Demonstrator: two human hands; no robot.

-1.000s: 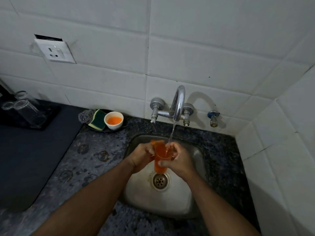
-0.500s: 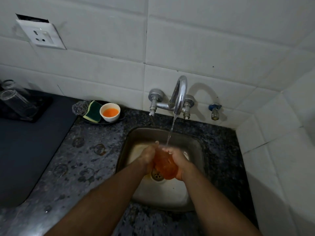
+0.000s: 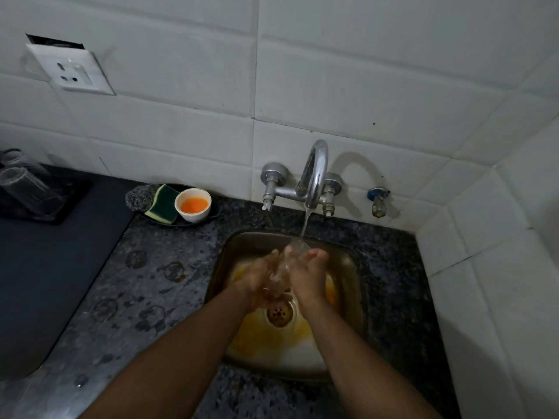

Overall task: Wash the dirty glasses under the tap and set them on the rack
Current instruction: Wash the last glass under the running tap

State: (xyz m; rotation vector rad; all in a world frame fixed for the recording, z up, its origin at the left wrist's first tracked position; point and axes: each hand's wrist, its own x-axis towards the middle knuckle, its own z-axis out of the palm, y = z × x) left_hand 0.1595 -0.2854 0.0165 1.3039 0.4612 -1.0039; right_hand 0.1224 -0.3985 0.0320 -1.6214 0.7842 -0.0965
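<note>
Step in hand: While water runs from the tap (image 3: 314,173) onto the glass (image 3: 279,269), rinsing is judged to be the current step; the glass now reads clear, and orange residue lies on the floor of the sink (image 3: 348,258).
Location of glass: between both hands, above the drain (image 3: 279,313), with its mouth tilted up toward the stream.
Left grip: the left hand (image 3: 257,278) wraps the left side of the glass, fingers curled against the wall.
Right grip: the right hand (image 3: 307,275) clamps the right side, fingertips raised near the rim.
Visibility: motion blur and water obscure the exact finger placement and the base of the glass.
Next move: judged to call for draining the glass, then carrying it left across the tabletop (image 3: 145,282) to the rack (image 3: 60,207), where other glasses (image 3: 27,189) already lie tilted.
Caution: wet glass is likely slippery; a firm one-hand hold is advisable before the other hand releases.
Surface: dark speckled stone tabletop carrying ring-shaped marks; a dark mat (image 3: 45,267) covers its left part.
Nearby items: a dish by the wall holds a scourer (image 3: 140,196), a green-and-yellow sponge (image 3: 163,204) and a white bowl (image 3: 193,204) of orange liquid.
Room: white tiled walls meeting in a corner at right, a wall socket (image 3: 71,71) at upper left, a small valve (image 3: 378,201) right of the tap; lighting is dim.
</note>
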